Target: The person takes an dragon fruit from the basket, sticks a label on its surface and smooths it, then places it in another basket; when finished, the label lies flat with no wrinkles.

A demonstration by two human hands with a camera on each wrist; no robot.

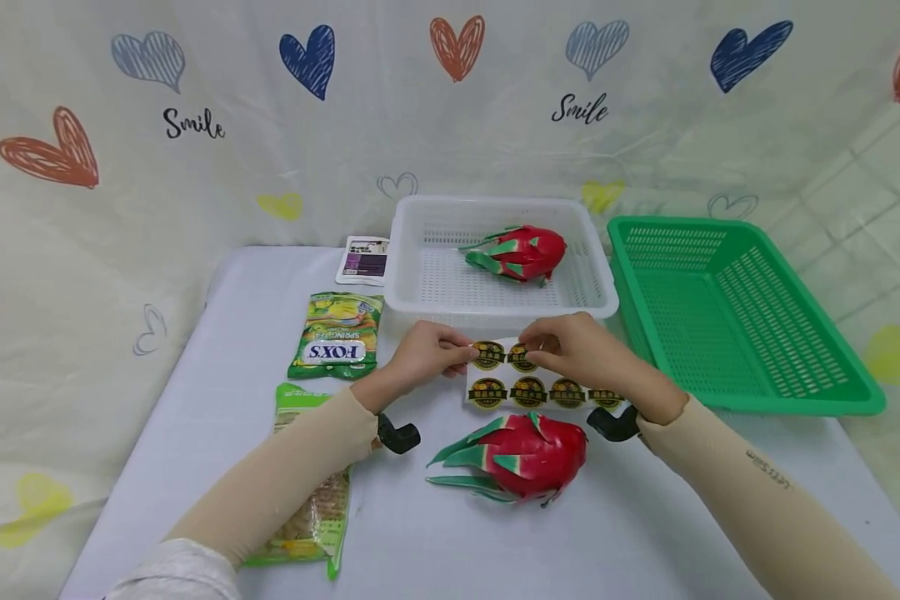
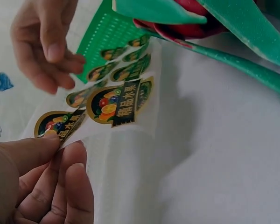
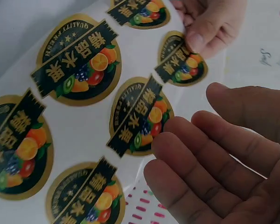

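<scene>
A white sheet of round black-and-gold fruit stickers [image 1: 528, 392] is held up above the table in the head view. My left hand [image 1: 429, 354] pinches its left corner between thumb and fingers, on the edge of one sticker [image 2: 60, 125]. Over the sheet's upper edge hovers my right hand [image 1: 581, 350]. In the right wrist view its thumb stands apart from its loosely bent fingers [image 3: 177, 161], with nothing between them; whether a fingertip touches the sheet, I cannot tell. Just in front of the sheet lies a red dragon fruit [image 1: 540, 457] with green leaf tips pointing left.
Behind the hands stands a white basket [image 1: 435, 279] with another dragon fruit [image 1: 536, 252] inside. A green basket [image 1: 690, 317] is at the right. Along the left lie a FOX'S candy bag [image 1: 339, 333], a green-edged food packet [image 1: 322, 517] and a purple-and-white packet [image 1: 363, 261].
</scene>
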